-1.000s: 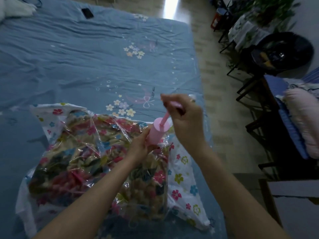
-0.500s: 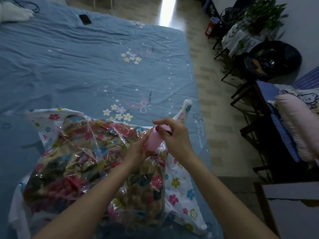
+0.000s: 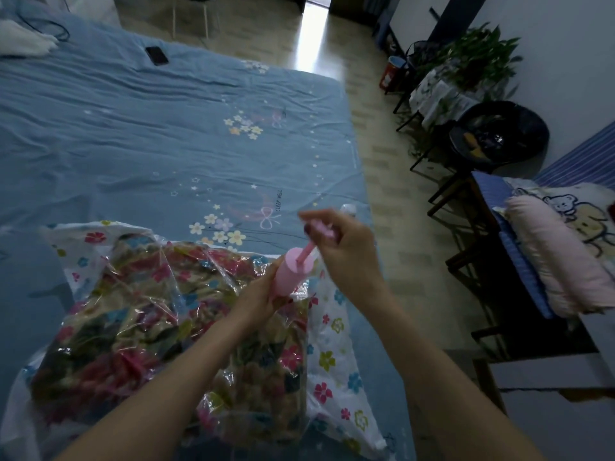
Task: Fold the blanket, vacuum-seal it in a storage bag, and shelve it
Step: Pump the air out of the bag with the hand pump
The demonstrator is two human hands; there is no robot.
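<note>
Head view: the pump (image 3: 293,274) handle, pushed down half a second ago, is now drawn up again by the right hand (image 3: 339,241) — gripped in curled fingers. The barrel is held by the left hand (image 3: 258,299) on the bag (image 3: 332,361); the blanket (image 3: 139,327) inside lies on the near bed (image 3: 133,134) — air is still being drawn out, by judgement.

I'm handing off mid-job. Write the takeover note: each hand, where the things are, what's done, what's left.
Left hand: grip around the pink hand pump barrel, holding its base down on the storage bag.
Right hand: grip on the pump handle, plunger rod drawn out.
Blanket: folded, inside the clear floral bag on the blue bed, near its right edge.
Done: folding, bagging.
Left: the bag looks loose and wrinkled, so go on pumping until flat, remove pump, shelve. No shelf in view.
</note>
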